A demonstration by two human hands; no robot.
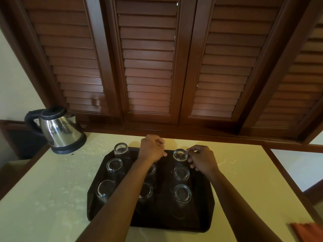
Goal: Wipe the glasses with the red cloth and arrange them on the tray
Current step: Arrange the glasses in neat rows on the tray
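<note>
Arranging step: glasses upside down in rows on the black tray (201, 222).
Right hand (203, 160) pinches the far-right glass (180, 154); left hand (152, 147) curled, grip unclear. Red cloth (307, 233) lies apart; next, probably straighten rows.

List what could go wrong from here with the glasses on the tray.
1. The left forearm lies low across the middle column of glasses; pulling back could topple one.
2. The right hand fingers the far right glass, which stands near the tray edge and may slide off.
3. The red cloth lies apart; bare fingers may smudge wiped glass.
</note>
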